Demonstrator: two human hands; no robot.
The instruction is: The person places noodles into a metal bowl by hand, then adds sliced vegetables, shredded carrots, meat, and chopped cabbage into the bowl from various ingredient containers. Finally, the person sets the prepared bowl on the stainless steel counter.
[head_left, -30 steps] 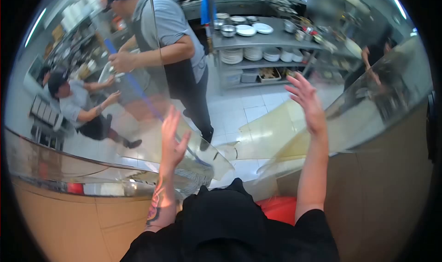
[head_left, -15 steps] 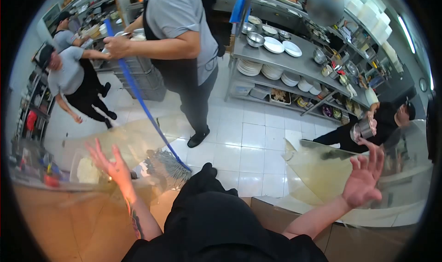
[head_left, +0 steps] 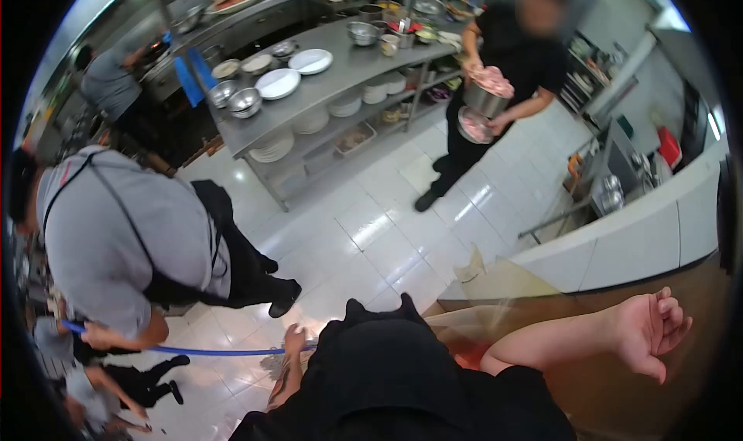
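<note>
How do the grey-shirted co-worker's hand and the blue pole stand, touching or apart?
Touching; the head view shows the co-worker's hand wrapped around the blue pole.

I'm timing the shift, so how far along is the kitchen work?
White plates sit on the steel counter, so that looks done. In hand: one co-worker holds a metal pot of pink meat; another grips a blue pole. The right hand is empty; whether the left hand touches the pole is unclear. Apparently remaining: setting down the pot; overall progress can't be judged.
</note>
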